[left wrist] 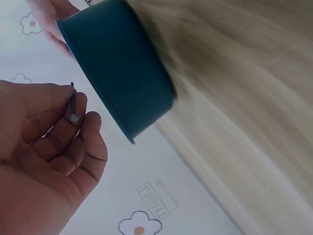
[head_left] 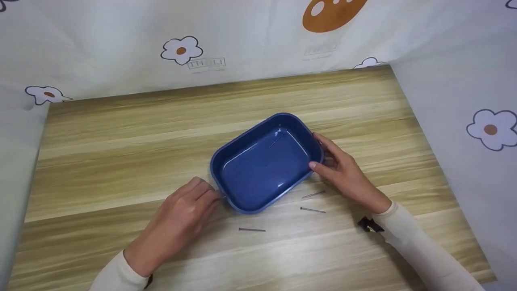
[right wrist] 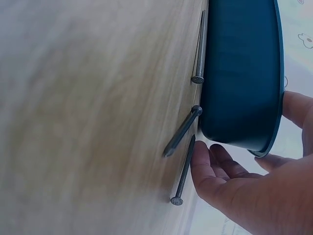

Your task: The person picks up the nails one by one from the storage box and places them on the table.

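Observation:
A blue plastic tray [head_left: 258, 169] with rounded corners sits on the wooden table. My left hand [head_left: 183, 210] is at its near left corner, pinching a nail [left wrist: 74, 107] between thumb and fingers, its round head showing in the left wrist view. At the tray's right end, my right hand [head_left: 343, 171] holds the rim, with the thumb on the near side. Inside the tray lies a thin nail [head_left: 277, 140]. On the table in front are three more: one nail [head_left: 313, 195] close to the tray, a second nail [head_left: 313, 210] below it, and a third nail [head_left: 252, 230] further left.
The wood-grain table [head_left: 121, 149] carries all of this. A pale sheet [head_left: 250, 36] printed with flowers hangs behind it and continues down both sides. A small black clip-like piece [head_left: 370, 224] is at the right sleeve.

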{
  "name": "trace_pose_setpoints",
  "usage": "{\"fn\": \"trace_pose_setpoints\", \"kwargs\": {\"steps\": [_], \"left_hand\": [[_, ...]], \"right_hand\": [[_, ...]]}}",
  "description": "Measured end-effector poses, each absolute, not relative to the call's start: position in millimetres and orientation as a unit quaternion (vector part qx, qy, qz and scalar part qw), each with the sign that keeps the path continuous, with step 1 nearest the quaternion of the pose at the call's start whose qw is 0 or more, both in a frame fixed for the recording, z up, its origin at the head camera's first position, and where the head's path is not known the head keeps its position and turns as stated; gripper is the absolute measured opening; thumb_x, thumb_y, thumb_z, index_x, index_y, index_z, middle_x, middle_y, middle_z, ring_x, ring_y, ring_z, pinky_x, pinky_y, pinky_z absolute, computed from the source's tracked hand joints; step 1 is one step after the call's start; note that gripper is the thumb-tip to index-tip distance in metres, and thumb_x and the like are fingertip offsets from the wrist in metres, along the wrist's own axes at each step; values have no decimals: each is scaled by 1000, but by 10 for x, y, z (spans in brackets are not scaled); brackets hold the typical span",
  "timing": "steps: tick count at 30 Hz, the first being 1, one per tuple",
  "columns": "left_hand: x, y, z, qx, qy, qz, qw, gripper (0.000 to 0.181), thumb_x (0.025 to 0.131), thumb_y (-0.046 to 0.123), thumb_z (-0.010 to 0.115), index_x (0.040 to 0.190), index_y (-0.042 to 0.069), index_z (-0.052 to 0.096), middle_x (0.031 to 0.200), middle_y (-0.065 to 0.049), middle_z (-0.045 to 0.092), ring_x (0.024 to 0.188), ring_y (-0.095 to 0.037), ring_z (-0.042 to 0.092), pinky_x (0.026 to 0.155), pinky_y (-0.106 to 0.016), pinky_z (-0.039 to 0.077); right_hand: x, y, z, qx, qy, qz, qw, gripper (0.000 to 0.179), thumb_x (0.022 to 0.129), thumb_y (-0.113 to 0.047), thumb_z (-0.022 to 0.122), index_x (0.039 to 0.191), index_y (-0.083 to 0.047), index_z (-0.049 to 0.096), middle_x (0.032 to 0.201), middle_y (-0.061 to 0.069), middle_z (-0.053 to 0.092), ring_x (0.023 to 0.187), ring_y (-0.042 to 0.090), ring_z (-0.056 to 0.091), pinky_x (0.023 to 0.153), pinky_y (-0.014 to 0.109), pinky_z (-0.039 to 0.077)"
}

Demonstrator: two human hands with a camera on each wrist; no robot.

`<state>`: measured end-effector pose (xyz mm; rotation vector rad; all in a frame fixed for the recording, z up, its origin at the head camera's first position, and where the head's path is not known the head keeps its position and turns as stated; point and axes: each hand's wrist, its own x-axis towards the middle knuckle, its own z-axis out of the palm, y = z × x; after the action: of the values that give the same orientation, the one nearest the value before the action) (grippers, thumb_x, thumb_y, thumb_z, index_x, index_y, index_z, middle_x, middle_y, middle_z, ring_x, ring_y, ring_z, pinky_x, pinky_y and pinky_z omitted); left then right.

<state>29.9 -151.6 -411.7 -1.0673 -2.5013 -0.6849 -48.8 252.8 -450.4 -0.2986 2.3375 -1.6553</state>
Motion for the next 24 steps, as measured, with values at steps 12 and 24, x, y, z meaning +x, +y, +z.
{"fn": "trace_pose_setpoints", "kwargs": {"steps": [12, 24], "left_hand": [[388, -1481, -4385, -375, -886, -227, 154, 17, 90, -3, 83, 88, 9, 72, 85, 1, 64, 81, -17, 59, 66, -36, 55], [361, -1452, -4623, -385, -891, -206, 126, 19, 83, -12, 72, 90, 6, 72, 89, 0, 66, 84, -19, 59, 69, -36, 55]], "right_hand": [[-489, 2524, -4500, -100, 801, -576, 129, 75, 106, -19, 77, 171, -23, 41, 156, 17, 59, 133, 38, 66, 105, 27, 58], [-491, 2520, -4504, -105, 799, -578, 125, 74, 106, -17, 77, 171, -23, 43, 152, 18, 61, 124, 36, 69, 98, 28, 60]]}}
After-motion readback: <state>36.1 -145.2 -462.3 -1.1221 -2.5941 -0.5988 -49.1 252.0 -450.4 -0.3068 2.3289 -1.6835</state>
